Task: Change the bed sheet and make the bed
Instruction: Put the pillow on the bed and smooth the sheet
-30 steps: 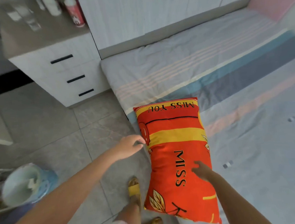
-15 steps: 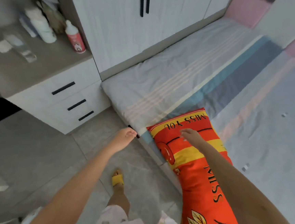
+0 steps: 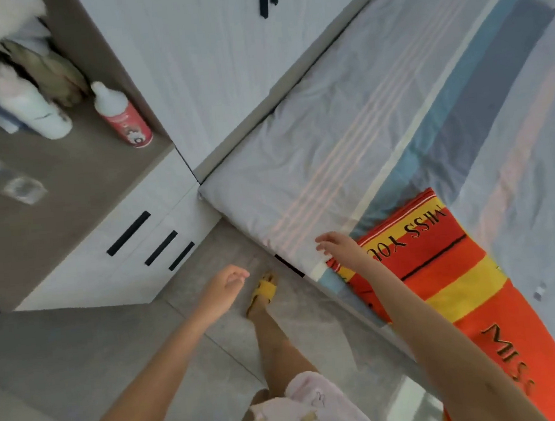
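Note:
A striped bed sheet (image 3: 347, 137) in grey, blue and pink covers the mattress up to its near corner. On it, along the bed's edge, lies a red and yellow pillow (image 3: 460, 278) printed "MISS YOU". My right hand (image 3: 338, 245) reaches over the sheet just past the pillow's top corner, fingers spread and holding nothing. My left hand (image 3: 225, 282) hovers above the floor beside the bed's edge, fingers loosely curled and empty.
A white drawer unit (image 3: 144, 242) with black handles stands left of the bed, with bottles (image 3: 123, 118) on its grey top. White wardrobe doors (image 3: 221, 47) run along the bed's far side. My foot in a yellow sandal (image 3: 263, 292) stands on the grey tiled floor.
My right hand has left the pillow and moved forward past its top corner toward the sheet's edge. My left hand stayed low beside the bed. I have stepped closer to the drawers.

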The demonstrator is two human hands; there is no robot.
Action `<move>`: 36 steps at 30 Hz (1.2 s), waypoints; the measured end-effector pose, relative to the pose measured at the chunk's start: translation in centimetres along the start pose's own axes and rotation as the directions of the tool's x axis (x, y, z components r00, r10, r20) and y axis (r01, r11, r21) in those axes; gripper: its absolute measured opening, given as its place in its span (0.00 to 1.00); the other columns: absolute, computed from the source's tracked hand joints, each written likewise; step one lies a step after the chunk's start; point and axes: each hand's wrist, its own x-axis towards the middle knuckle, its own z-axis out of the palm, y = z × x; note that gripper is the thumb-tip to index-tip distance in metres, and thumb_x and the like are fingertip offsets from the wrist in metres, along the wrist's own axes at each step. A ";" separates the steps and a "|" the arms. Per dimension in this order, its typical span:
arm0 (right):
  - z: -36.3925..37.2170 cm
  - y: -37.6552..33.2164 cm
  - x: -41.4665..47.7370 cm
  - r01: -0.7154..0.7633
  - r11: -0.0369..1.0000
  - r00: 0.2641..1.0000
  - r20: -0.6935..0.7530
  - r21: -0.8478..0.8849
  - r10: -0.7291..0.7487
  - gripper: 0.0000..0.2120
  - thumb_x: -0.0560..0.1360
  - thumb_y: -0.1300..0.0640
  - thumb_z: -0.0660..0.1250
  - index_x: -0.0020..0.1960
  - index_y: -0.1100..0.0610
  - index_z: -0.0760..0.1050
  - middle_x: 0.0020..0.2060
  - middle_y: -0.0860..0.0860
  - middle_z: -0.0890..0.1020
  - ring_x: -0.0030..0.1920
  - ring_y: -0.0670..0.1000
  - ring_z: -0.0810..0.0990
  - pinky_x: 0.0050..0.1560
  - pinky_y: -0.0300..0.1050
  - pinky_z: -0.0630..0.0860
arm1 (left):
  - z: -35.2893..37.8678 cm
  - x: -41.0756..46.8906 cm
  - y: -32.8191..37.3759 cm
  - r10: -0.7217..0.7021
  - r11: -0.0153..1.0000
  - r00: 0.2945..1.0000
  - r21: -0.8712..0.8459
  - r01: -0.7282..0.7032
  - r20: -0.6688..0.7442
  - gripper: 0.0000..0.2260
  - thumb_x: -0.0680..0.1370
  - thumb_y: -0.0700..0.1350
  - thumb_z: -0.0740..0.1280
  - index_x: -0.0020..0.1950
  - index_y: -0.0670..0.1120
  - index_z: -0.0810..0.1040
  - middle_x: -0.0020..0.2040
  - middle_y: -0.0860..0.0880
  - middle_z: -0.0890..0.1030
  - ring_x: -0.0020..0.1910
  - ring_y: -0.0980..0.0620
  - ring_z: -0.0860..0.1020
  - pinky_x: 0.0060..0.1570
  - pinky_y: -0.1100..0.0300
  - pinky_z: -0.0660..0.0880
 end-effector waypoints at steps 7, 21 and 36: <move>3.0 -3.2 7.8 -0.118 0.939 0.980 -0.117 0.322 0.163 0.13 0.79 0.66 0.57 0.62 0.65 0.73 0.52 0.56 0.77 0.54 0.56 0.76 0.52 0.42 0.70 | -8.0 10.2 -1.3 -0.134 0.990 0.989 0.026 0.136 -0.063 0.11 0.80 0.37 0.58 0.59 0.44 0.76 0.60 0.46 0.77 0.60 0.50 0.74 0.57 0.61 0.67; 13.9 3.6 18.2 -0.339 0.903 0.898 -0.194 0.263 0.394 0.11 0.78 0.63 0.59 0.57 0.56 0.76 0.51 0.50 0.80 0.53 0.51 0.78 0.47 0.39 0.69 | -7.6 35.4 -5.3 -0.222 0.943 0.961 0.214 0.254 -0.162 0.32 0.77 0.43 0.66 0.77 0.43 0.54 0.78 0.43 0.50 0.76 0.45 0.50 0.72 0.50 0.55; 13.3 -0.5 33.5 -0.012 0.967 0.911 -0.395 0.255 0.115 0.10 0.79 0.62 0.59 0.57 0.54 0.74 0.47 0.46 0.78 0.44 0.45 0.76 0.43 0.39 0.71 | -8.4 40.4 -11.4 -0.121 0.993 0.930 -0.030 0.118 -0.348 0.21 0.66 0.64 0.73 0.48 0.51 0.79 0.44 0.56 0.80 0.44 0.53 0.80 0.43 0.55 0.79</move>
